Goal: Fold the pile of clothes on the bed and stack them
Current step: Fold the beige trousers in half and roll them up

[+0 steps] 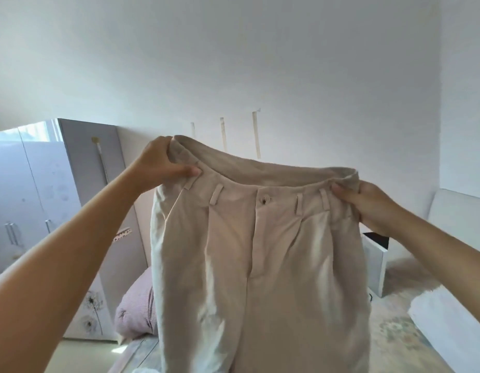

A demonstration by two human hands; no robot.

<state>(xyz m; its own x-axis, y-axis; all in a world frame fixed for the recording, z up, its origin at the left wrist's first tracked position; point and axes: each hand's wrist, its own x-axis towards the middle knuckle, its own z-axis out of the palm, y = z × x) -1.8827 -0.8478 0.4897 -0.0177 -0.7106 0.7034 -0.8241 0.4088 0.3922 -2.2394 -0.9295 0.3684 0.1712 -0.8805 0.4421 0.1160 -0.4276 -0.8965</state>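
- While both arms reach forward in the head view, a pair of beige trousers [260, 251] hangs in the air at the middle of the frame, front side toward the camera, with the button [263, 198] and belt loops showing.
- At about 10 o'clock from the button, the left hand [160, 162] grips the waistband corner: the thumb lies across the front and the fingers [166, 142] curl over the top edge.
- At about 3 o'clock from the button, the right hand [368, 205] pinches the opposite waistband corner, thumb on the front and the other fingers hidden behind the cloth.
- Between the two hands the waistband sags a little; the legs drop toward 6 o'clock and run out of the bottom of the frame, so I cannot tell where the hems are.
- Behind the trousers, at 7 o'clock, a pink pillow [136, 313] lies on the bed [400, 343], whose patterned cover shows at 5 o'clock.
- Further round, a wardrobe [31, 189] stands at 9 o'clock and a white box [375, 262] sits at 4 o'clock.
- Neither the pile nor any folded stack is visible from this angle.
- As a judgement, the step in hand is shaking out and squaring one garment before folding it.
- Next, I think, the two corners need bringing together so one leg lies on the other, then lowering the trousers flat onto the bed for the cross folds; the hanging cloth is limp and may twist unless the waistband is held level.
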